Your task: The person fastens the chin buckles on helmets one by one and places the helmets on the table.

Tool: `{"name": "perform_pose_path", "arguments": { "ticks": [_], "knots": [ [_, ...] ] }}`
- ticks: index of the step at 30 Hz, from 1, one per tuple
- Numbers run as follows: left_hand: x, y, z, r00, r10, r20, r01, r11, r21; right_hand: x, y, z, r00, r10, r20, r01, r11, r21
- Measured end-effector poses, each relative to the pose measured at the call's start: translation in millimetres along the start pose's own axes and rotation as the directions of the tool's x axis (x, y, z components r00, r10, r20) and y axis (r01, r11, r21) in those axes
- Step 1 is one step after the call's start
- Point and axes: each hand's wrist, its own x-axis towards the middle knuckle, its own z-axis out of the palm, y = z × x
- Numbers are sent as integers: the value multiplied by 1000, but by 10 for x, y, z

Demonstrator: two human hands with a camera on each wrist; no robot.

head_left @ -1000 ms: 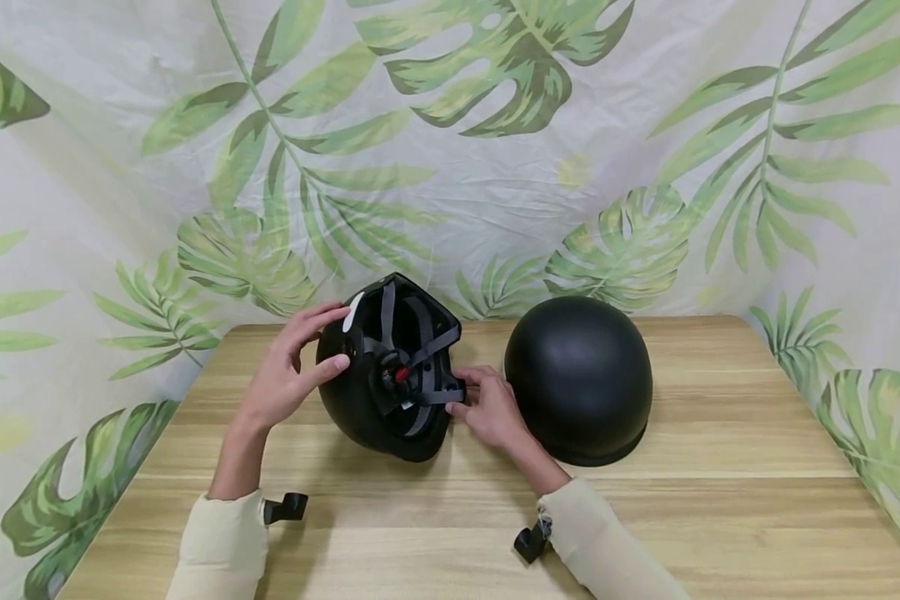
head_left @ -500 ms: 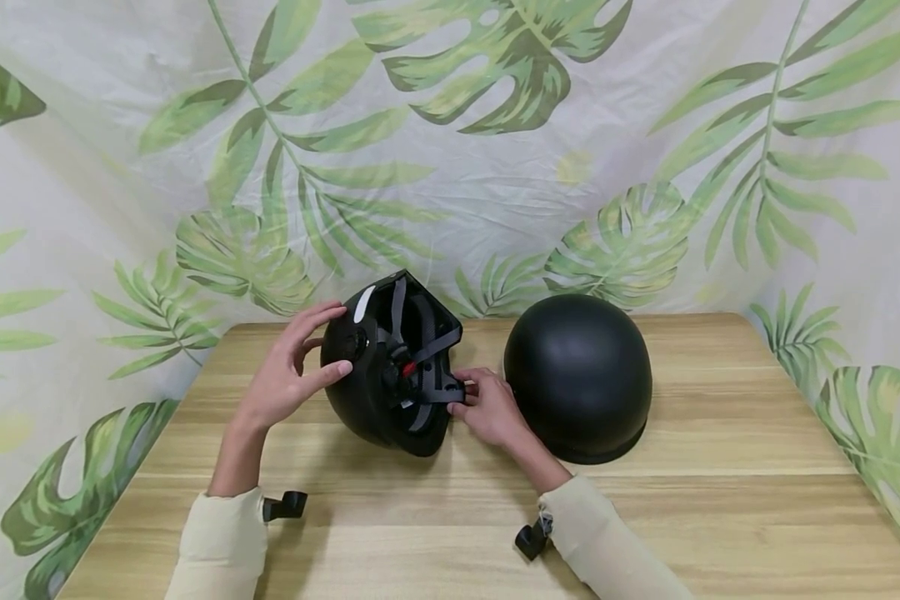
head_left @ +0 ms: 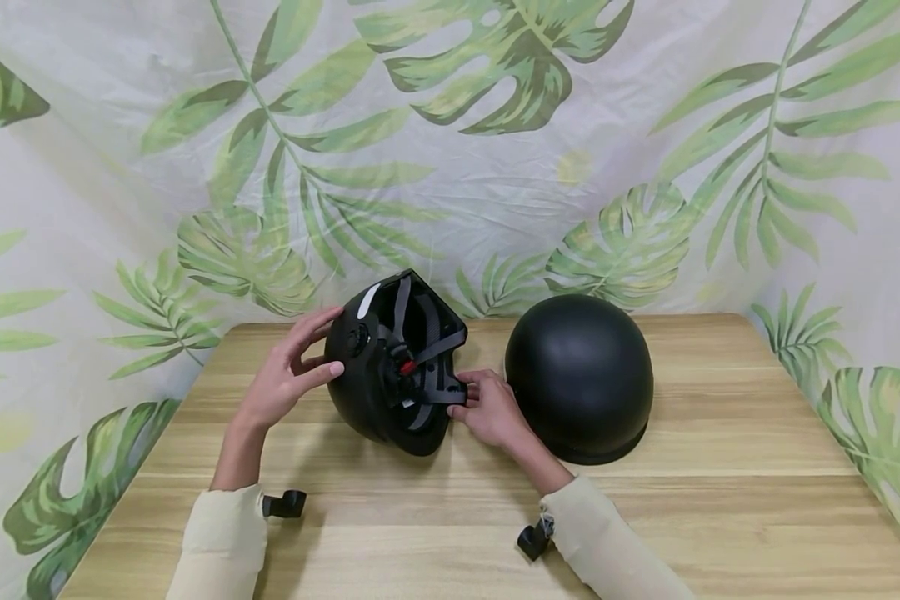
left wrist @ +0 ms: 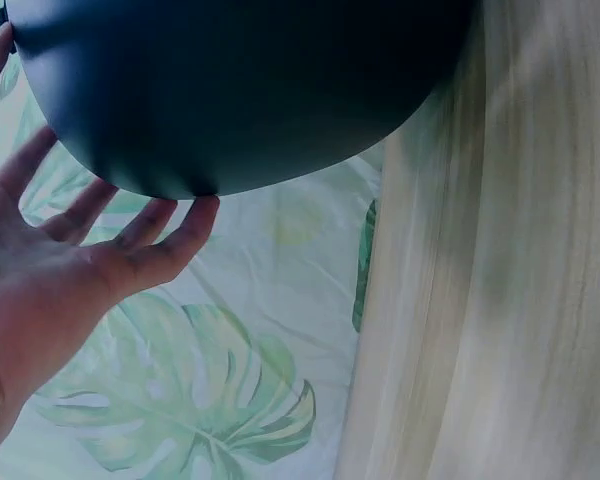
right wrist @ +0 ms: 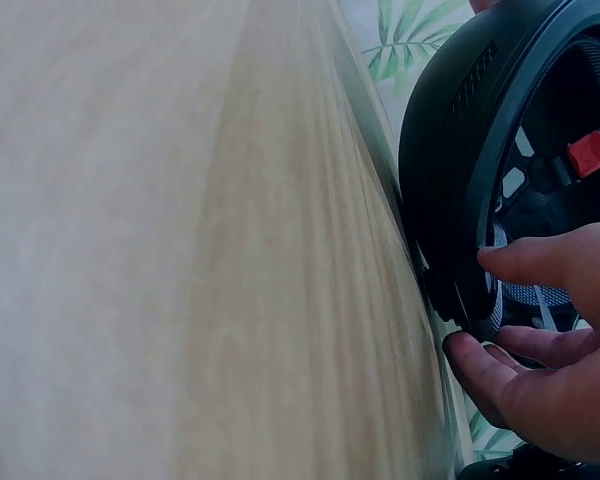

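Observation:
A black helmet [head_left: 360, 396] is tilted on its side between my two hands, its opening facing right and toward me. Inside it show grey straps and a red buckle [head_left: 407, 367]; on the shell are a white strip [head_left: 368, 302] and a round black knob [head_left: 357, 339]. My left hand [head_left: 281, 379] grips the shell from the left, fingertips and thumb spread around it. With my right hand [head_left: 487, 406] I pinch the rim on the opening side. The left wrist view shows several fingertips of the left hand [left wrist: 90, 245] against the smooth shell.
Close to my right hand a second black helmet [head_left: 579, 375] sits dome up on the wooden table [head_left: 420, 542]. A leaf-patterned cloth [head_left: 495, 192] hangs behind the table. A small black device [head_left: 285, 504] is on each wrist.
The held helmet has turned slightly and shifted a little to the right, bringing the round knob into fuller view. Both hands keep their places on it. The second helmet has stayed still.

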Motion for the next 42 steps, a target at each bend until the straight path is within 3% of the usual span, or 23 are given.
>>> {"name": "perform_pose_path", "arguments": {
  "ticks": [7,11,16,21,26,29,42],
  "knots": [
    [-1,10,24,995,-82,-52,84,996,33,1,1,-13,1000,19,12,-19,1000,-2],
    [1,27,31,993,-94,-74,99,993,62,0,-9,-25,999,17,29,-17,1000,7],
    [-7,-24,9,998,-48,-48,50,998,47,3,-19,-40,998,9,61,-10,1000,20],
    [-15,-105,-2,1000,11,2,-11,999,-50,7,-20,-56,997,11,83,-13,1000,20],
    [-12,-148,14,1000,22,-3,-22,989,-146,10,-26,-78,995,-15,98,15,1000,-2],
    [-14,-151,18,1000,24,-11,-25,988,-150,-13,-62,-116,993,-58,104,59,998,-12],
    [-2,-158,20,1000,10,-7,-11,987,-159,-119,-582,-376,982,-185,48,175,971,165]
  ]
}}
